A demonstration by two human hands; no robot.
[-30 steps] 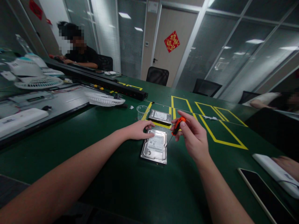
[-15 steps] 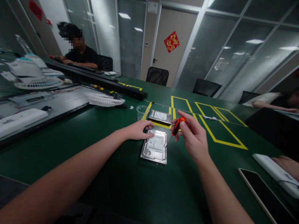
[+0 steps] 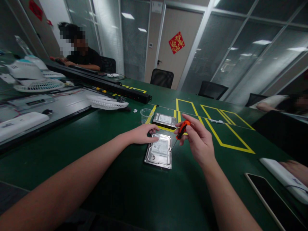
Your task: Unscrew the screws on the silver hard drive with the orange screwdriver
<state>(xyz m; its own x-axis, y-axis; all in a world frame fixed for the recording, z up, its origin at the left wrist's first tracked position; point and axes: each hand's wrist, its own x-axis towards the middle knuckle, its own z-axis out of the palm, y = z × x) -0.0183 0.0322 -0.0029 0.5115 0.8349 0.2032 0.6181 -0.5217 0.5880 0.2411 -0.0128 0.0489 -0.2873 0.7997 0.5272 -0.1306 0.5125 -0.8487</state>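
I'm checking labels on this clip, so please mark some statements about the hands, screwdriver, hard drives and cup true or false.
1. The right hand holds the screwdriver. True.
2. The clear cup stands left of the far hard drive. True.
3. The left hand holds the clear cup. False: its thumb is on the near hard drive.
4. The screwdriver's handle is blue. False: it is orange and black.
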